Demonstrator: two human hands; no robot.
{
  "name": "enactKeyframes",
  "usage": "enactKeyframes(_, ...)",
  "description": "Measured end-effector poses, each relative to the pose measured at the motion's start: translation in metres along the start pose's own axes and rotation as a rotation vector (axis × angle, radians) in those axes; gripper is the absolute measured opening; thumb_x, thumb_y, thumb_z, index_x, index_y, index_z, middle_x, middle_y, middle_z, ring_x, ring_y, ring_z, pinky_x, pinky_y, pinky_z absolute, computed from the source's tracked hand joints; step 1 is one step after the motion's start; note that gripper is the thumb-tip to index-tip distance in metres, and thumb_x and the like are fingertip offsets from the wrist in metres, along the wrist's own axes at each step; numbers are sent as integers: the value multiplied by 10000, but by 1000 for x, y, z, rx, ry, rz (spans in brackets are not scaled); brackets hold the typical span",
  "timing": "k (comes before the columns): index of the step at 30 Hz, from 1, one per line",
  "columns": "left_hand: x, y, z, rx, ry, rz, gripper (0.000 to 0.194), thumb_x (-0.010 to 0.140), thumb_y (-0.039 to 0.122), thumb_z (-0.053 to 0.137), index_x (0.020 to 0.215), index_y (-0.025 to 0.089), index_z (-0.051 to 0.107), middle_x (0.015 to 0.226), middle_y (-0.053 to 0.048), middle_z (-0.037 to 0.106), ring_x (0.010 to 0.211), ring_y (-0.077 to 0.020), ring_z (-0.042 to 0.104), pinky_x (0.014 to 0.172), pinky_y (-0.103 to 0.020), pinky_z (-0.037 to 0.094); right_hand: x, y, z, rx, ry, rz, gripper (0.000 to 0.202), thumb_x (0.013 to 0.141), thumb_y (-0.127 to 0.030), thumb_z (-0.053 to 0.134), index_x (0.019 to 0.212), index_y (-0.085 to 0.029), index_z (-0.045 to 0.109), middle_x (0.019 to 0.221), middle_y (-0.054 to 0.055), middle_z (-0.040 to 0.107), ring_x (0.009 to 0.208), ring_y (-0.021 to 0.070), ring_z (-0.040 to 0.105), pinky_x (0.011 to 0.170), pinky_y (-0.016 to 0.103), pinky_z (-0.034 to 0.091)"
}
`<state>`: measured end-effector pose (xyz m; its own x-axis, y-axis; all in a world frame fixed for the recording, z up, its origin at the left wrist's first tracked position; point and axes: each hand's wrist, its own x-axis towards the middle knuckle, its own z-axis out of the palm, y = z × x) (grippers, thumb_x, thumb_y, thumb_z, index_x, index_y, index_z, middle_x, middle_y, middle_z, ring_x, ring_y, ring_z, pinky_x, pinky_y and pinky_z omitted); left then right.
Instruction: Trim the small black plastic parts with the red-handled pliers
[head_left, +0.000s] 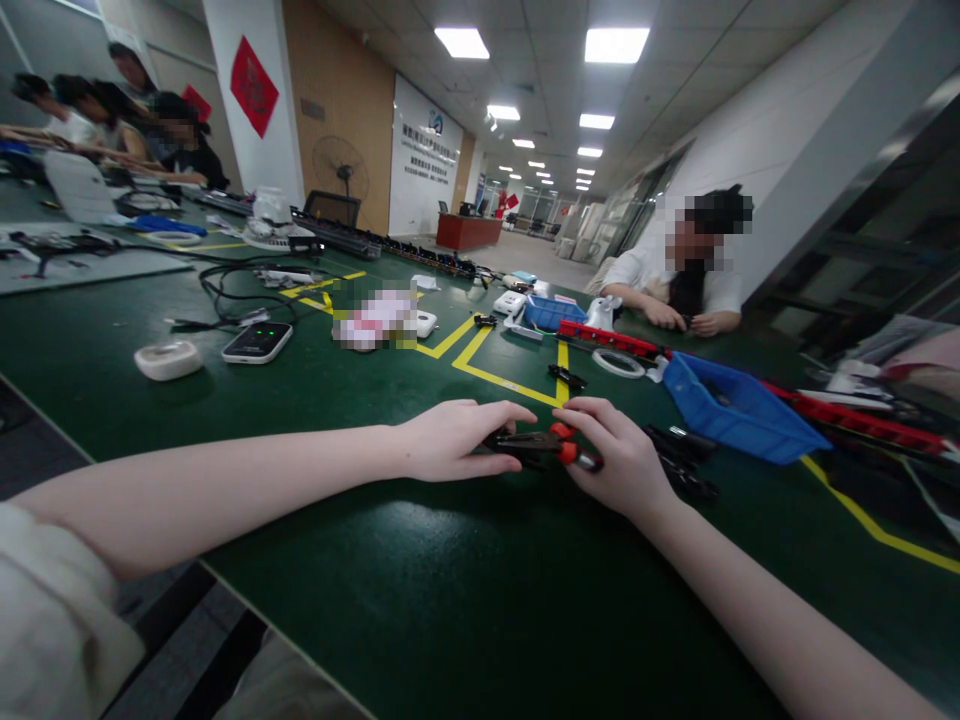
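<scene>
Pliers [567,452] with red and black handles sit in my right hand [626,465], fingers curled about the grips. Their metal jaws point left, toward my left hand [450,440]. Thumb and fingers of that hand close around a small black part [498,437], which meets the tip of the pliers. Most of this part is hidden by the fingers, so its exact kind is unclear. Just right of my right hand lie several black pieces [686,462] on the green table [420,580]. Another small black piece [568,377] rests beyond the hands, near the yellow tape.
A blue bin [739,410] stands at the right, beside red strips [615,340] and a white ring [618,363]. Farther back is a second blue bin [551,312]. A white device [257,342], a white case [168,360] and cables [217,275] occupy the left. A person [686,260] sits across.
</scene>
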<state>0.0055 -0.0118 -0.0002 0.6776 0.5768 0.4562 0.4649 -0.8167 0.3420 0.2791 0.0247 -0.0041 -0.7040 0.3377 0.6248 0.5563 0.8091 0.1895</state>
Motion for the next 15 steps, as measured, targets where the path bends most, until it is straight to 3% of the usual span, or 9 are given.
enactKeyframes(15, 1, 1, -1, -32, -27, -1, 456, 967, 380, 623, 1350, 178, 478, 1123, -97, 685, 948, -237, 687, 822, -328, 509, 0, -1, -1, 43, -9, 27, 390, 807, -152, 575, 1194, -171, 611, 1176, 156, 632, 990, 297, 658, 806, 418, 566)
